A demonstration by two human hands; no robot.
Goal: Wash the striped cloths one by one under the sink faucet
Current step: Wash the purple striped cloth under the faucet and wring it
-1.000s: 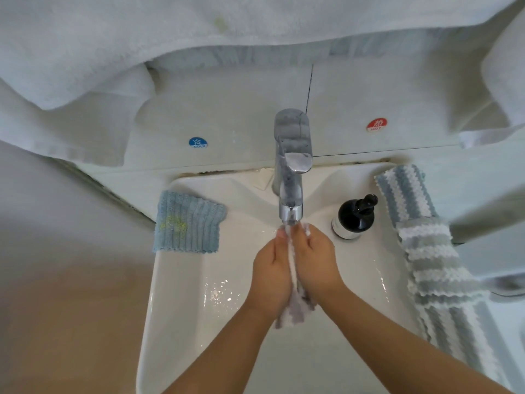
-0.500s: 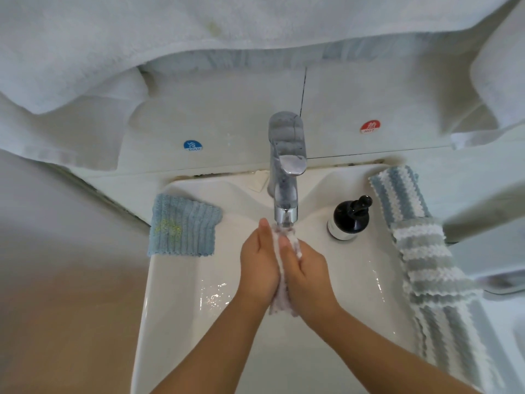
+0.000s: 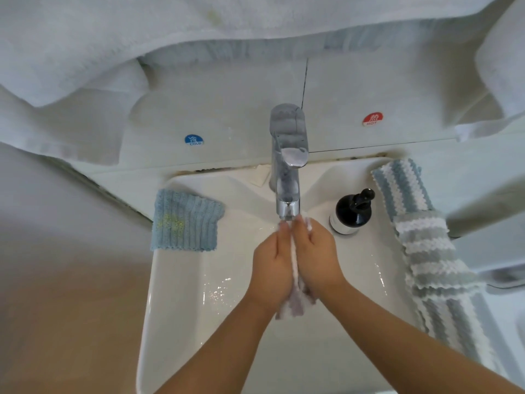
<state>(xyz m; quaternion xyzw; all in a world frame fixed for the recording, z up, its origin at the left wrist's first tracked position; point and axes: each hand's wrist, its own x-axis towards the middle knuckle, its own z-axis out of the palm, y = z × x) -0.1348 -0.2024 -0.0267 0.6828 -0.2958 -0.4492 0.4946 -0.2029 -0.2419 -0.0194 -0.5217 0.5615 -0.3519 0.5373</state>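
White sink (image 3: 176,308) sits under the faucet (image 3: 288,166). Right of the hands, 2 striped cloths (image 3: 431,265) wait. Left hand (image 3: 272,268) and right hand (image 3: 318,257) press 1 wet cloth (image 3: 295,301) flat between them, scrubbing it. Next, I think: rinse, then squeeze.

The hands (image 3: 295,260) hide most of the cloth (image 3: 295,304), its stripes perhaps lilac.
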